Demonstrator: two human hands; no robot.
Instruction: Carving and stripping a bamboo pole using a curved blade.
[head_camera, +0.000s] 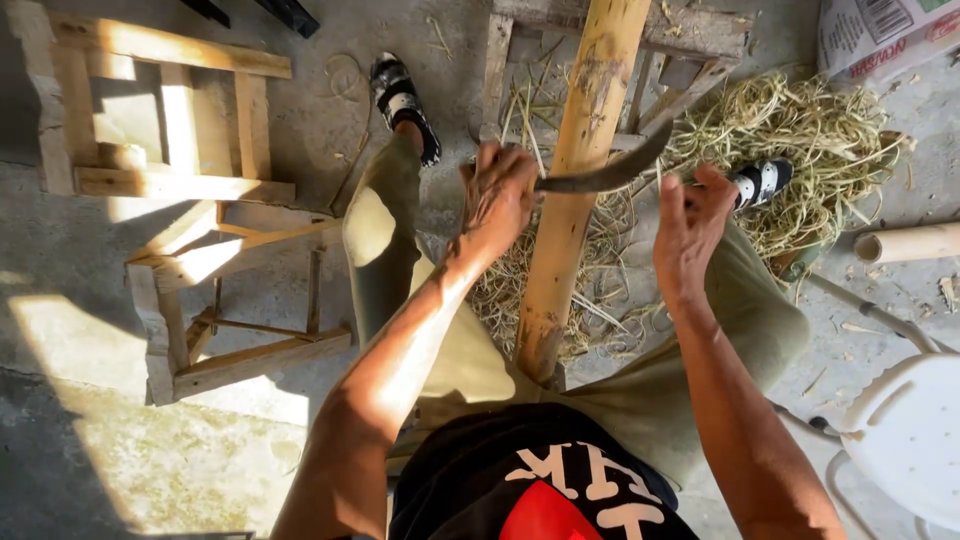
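The pole (580, 170) runs off the top edge, and the blade's (605, 175) ends hide inside both hands.

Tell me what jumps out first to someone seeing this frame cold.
A thick bamboo pole runs up the centre between the person's knees, with a curved blade laid across it. The left hand grips one end of the blade and the right hand the other. Behind, at upper right, a heap of pale shavings covers the floor; a wooden frame lies at left.
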